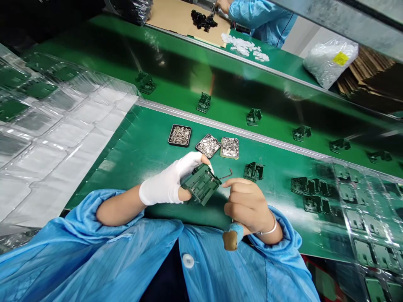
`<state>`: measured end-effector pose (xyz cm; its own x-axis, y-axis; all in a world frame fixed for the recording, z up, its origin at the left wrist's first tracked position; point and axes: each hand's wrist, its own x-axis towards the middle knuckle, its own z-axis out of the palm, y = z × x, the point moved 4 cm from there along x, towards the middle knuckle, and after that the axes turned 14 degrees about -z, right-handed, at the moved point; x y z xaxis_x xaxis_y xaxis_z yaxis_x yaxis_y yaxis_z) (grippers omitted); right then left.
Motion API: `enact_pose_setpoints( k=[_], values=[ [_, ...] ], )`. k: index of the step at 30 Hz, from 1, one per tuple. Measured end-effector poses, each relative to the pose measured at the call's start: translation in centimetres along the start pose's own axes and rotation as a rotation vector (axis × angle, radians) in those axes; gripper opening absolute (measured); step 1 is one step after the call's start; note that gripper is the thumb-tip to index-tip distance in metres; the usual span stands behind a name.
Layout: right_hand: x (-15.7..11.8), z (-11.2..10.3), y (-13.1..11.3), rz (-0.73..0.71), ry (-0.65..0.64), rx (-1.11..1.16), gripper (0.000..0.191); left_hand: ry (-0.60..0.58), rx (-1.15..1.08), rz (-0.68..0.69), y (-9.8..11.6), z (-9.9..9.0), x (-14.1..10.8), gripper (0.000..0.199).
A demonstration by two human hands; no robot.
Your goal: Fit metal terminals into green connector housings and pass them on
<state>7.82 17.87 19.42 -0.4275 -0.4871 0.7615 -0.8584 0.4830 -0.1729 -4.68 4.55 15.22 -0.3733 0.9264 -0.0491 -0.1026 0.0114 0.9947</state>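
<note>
My left hand (171, 178), in a white glove with bare fingertips, grips a dark green slotted part (202, 184) by its sides above the green table. At the part's right edge is the index fingertip of my right hand (247, 205); the other fingers are curled in. A blue wrap with a brown pad covers the thumb. Whether something small sits in those curled fingers is hidden. A red hex key (227, 173) lies just behind the right index finger. Another green part (253, 171) stands on the table to the right.
Three trays of small metal pieces (179, 135) (208, 146) (229, 147) lie beyond my hands. Green assemblies (204, 102) line the belt behind a metal rail (220, 123). Clear blister trays (66, 142) flank both sides; more assemblies (311, 186) stand right. Across, a person's blue sleeve (252, 14) shows.
</note>
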Motion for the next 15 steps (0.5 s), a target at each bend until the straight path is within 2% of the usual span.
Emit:
enact_pose_setpoints(
  k=[9, 15],
  values=[
    [0.0, 0.7, 0.3, -0.127, -0.052, -0.023, 0.061, -0.022, -0.021, -0.027, 0.0, 0.2, 0.0, 0.072],
    [-0.1, 1.8, 0.4, -0.108, -0.149, -0.044, 0.063, -0.05, 0.136, -0.088, 0.5, 0.6, 0.4, 0.056]
  ],
)
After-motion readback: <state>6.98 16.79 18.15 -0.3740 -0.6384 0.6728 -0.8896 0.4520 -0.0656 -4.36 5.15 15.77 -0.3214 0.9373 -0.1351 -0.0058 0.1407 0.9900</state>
